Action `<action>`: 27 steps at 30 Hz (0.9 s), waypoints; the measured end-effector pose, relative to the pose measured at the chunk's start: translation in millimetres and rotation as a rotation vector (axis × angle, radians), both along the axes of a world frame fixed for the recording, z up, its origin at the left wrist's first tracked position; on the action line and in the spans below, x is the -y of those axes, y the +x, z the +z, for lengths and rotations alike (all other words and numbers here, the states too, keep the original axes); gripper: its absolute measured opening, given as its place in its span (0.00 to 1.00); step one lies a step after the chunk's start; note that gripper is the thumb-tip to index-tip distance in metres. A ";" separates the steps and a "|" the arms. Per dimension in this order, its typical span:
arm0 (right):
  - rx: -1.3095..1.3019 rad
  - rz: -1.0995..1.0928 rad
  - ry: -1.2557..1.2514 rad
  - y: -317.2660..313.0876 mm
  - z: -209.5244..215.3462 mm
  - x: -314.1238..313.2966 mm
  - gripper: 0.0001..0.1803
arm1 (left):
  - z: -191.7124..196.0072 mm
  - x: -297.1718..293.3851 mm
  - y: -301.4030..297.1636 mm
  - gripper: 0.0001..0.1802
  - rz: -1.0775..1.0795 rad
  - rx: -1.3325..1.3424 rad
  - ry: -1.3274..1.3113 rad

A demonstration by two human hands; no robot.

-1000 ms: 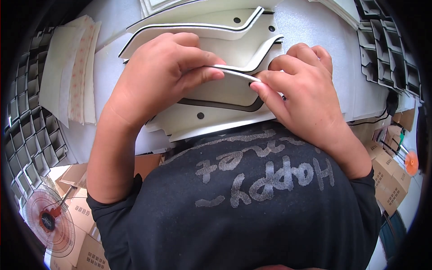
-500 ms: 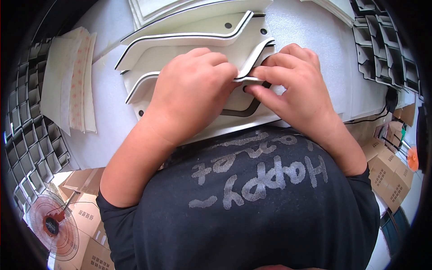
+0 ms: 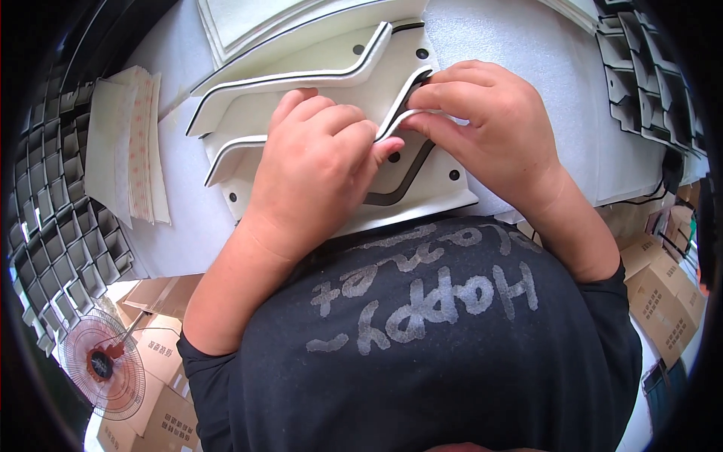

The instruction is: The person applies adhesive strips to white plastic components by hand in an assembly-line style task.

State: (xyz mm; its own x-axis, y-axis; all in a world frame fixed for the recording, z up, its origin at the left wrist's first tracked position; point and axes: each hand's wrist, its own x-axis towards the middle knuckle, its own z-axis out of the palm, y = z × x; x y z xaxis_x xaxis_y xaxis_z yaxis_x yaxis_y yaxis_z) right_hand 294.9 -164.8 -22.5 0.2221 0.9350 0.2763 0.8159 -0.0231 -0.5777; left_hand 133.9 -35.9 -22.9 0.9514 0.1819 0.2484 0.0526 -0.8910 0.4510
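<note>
A white panel (image 3: 444, 197) lies before me, with black round spots and a dark zigzag band (image 3: 403, 188) along its near part. Black-edged white strips stand up from it; a long bent one (image 3: 294, 81) runs along its far part. My left hand (image 3: 312, 162) is closed on the nearer bent strip (image 3: 398, 105), thumb at its bend. My right hand (image 3: 486, 124) pinches the right end of this strip, where a thin white flap bends away between thumb and fingers. The fingers hide part of that end.
White sheets (image 3: 248, 26) are stacked behind the panel. A bundle of white and red-marked sheets (image 3: 128, 147) stands at left. Grey compartment grids (image 3: 68, 218) flank the table. Below are a fan (image 3: 100, 365) and cardboard boxes (image 3: 663, 301).
The panel appears slightly further left in view. My hands have moved apart a little; the left thumb now sticks out at the bend, and the right fingers sit further up the strip's end.
</note>
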 end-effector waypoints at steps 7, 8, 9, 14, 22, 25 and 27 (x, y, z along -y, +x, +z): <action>-0.081 -0.118 0.018 4.1 -10.4 -0.4 0.09 | 6.9 3.4 1.9 0.09 -0.025 -0.027 0.036; -0.135 -0.162 -0.017 9.6 -13.0 0.2 0.09 | 10.1 7.2 1.0 0.09 0.027 -0.105 0.031; -0.131 -0.169 -0.008 15.1 -15.6 2.6 0.09 | 12.7 9.4 2.2 0.10 0.080 -0.182 0.025; -0.563 -0.100 -0.033 27.9 -23.9 8.9 0.07 | 21.9 23.5 28.9 0.12 0.232 -0.309 -0.057; -0.296 -0.095 0.091 21.3 -26.8 5.8 0.06 | 5.3 24.7 23.0 0.10 0.219 -0.174 -0.017; -0.279 -0.113 0.119 18.1 -28.0 7.2 0.05 | 6.5 24.6 22.8 0.09 0.220 -0.160 -0.050; -0.241 -0.102 0.170 15.2 -30.7 9.1 0.05 | 7.2 24.5 21.6 0.09 0.222 -0.136 -0.064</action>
